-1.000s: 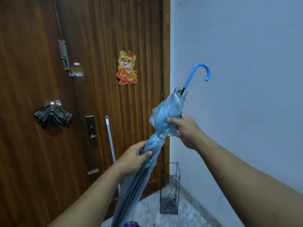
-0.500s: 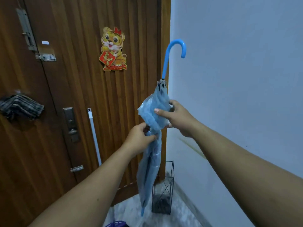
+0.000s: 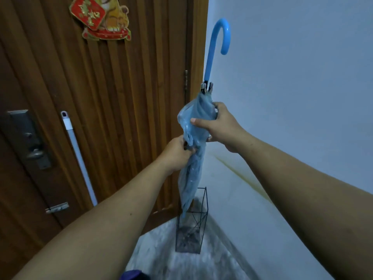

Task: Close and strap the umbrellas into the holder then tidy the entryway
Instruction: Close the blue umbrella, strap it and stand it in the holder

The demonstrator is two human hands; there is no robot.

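Note:
A closed translucent blue umbrella [image 3: 190, 178] hangs upright in front of me, its curved blue handle [image 3: 217, 43] pointing up. My right hand [image 3: 220, 128] grips the bunched canopy just below the rib tips. My left hand [image 3: 177, 153] pinches the folds around the canopy's middle, a little lower. The umbrella's tip hangs right at the top opening of a black wire holder [image 3: 191, 225] standing on the floor in the corner between door and wall.
A wooden door [image 3: 121, 98] fills the left, with a metal lock plate [image 3: 28, 138] and a tiger decoration [image 3: 101, 17]. A white pole [image 3: 78, 156] leans against the door. A pale wall [image 3: 292, 98] runs along the right. A dark purple object [image 3: 133, 275] shows at the bottom edge.
The umbrella swung from a slant to upright and came down over the wire holder. My left hand slid up the canopy, close under my right. My view shifted right and down.

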